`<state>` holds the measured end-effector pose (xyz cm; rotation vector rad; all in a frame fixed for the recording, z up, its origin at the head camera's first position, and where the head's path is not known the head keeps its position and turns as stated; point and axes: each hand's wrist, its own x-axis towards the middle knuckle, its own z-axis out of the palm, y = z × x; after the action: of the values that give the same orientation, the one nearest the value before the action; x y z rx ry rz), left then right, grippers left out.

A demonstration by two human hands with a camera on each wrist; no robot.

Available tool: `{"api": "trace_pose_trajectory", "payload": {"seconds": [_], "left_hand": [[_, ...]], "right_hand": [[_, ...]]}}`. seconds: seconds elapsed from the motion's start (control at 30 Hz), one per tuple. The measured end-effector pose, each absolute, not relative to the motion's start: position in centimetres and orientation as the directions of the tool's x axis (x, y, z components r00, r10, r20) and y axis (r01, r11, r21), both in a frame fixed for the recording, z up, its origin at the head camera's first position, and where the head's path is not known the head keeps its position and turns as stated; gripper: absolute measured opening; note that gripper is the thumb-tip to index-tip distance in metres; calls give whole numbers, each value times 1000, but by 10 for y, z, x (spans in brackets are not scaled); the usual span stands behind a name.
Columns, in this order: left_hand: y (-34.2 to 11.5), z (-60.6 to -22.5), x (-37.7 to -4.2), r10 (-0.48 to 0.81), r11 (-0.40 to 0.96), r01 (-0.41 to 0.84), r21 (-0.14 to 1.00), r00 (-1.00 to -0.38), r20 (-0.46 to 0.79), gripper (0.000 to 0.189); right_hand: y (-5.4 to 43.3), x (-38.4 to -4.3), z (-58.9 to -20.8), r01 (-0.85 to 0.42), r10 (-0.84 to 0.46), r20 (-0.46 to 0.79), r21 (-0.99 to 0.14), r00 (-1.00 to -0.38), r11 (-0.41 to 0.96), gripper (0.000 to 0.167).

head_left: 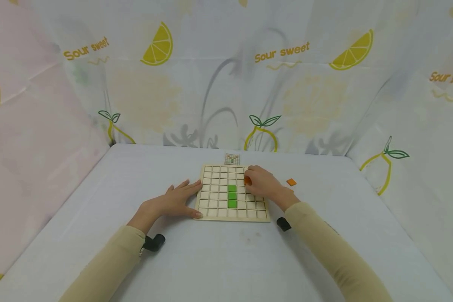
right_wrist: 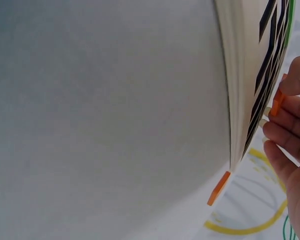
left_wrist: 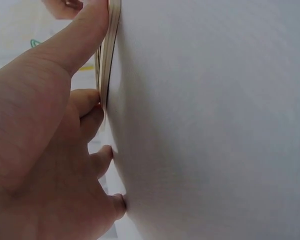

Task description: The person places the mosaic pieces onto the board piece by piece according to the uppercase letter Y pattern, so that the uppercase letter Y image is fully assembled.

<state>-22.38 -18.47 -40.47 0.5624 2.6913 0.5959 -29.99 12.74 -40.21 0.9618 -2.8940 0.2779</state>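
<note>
A pale wooden grid board lies on the white table, with a column of green square tiles in its middle. My left hand rests at the board's left side, fingers extended, its thumb on the near left corner. Over the right part of the grid, my right hand pinches an orange tile between thumb and fingers. That hand hides some of the squares beneath it. Another orange tile lies on the table to the right of the board.
Behind the board's far edge lies a small patterned card showing a coloured grid. A lemon-printed cloth hangs at the back and sides of the white table. Black wrist devices show under both forearms.
</note>
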Motion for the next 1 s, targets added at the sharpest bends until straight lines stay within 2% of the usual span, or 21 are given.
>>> {"api": "trace_pose_trajectory", "payload": {"seconds": [0.53,1.0], "left_hand": [[-186,-406,-225,437,841,305,446,-869,-230,105],[-184,-406,-224,436,843,308,441,-872,-225,107]], "right_hand": [[116,-305,-406,-673,-638,217,-192,-739,715,16],[103,-313,-404,-646,-623,173,-191,-763,739,11]]}}
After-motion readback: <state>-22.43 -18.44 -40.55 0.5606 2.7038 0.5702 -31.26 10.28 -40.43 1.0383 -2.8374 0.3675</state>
